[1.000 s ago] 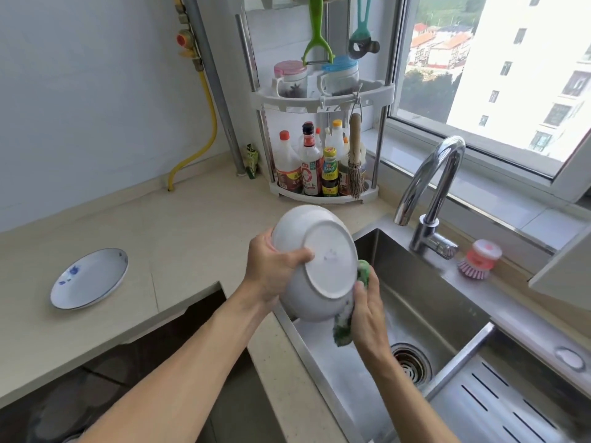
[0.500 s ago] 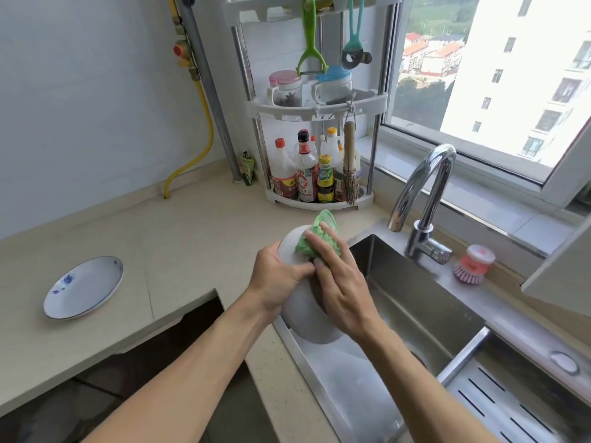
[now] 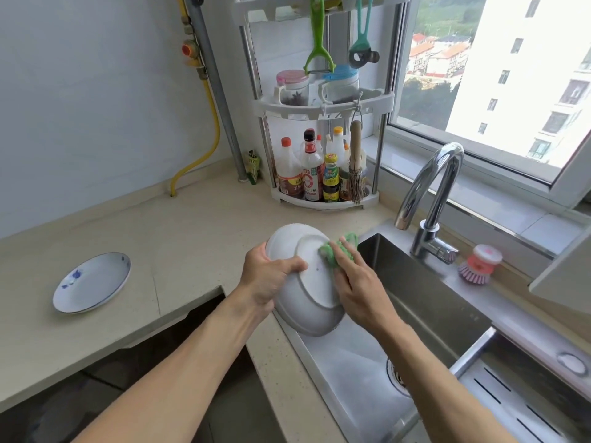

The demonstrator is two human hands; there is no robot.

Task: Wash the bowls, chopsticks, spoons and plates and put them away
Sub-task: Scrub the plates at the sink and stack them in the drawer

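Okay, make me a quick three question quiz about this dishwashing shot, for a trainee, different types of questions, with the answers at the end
1. True or false: the white bowl is held with its base turned toward the camera.
2. What does the right hand press against the bowl? A) pink dish brush B) green cloth C) bare palm only
3. Fill in: the blue-patterned plate lies on the ______, left of the sink.

Key: 1 true. 2 B, the green cloth; the left hand has the grip on the rim. 3 countertop.
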